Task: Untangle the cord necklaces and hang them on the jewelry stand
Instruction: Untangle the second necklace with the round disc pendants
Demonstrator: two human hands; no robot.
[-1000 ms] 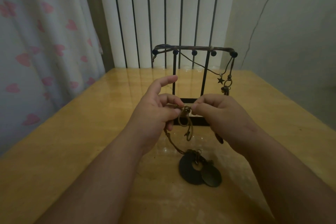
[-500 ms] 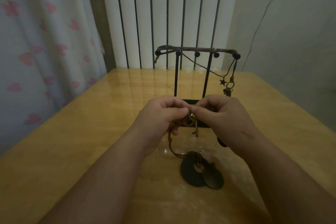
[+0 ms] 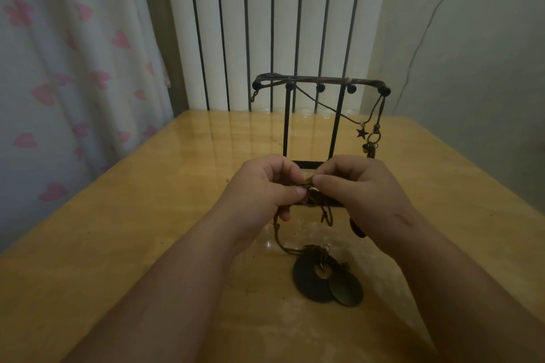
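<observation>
Looks about halfway to me. The black metal jewelry stand near the tabletop's far edge already has one thin cord necklace with a little star charm draped off its right end. The other brown cord necklace with dark round disc pendants isn't up yet, discs lying on the glossy wooden table toward the near edge. Left hand and right hand are raised together in front of the stand's base, fingertips pinching the knotted cord between them.
</observation>
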